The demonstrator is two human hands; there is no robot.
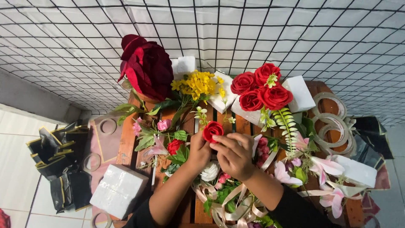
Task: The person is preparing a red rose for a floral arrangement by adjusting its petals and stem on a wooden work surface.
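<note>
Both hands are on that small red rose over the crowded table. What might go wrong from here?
1. The small red rose is pinched between the left hand and right hand; hard pressure might crush its petals.
2. Loose beige ribbon curls under the wrists and might snag.
3. The forearms hang over a white rose and pink buds, which might get knocked or flattened.

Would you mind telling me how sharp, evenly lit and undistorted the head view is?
Head view: soft, even light with faint shadows; both hands and the small red rose are sharp; the gridded wall's lines bow toward the edges, showing wide-angle distortion.
</note>
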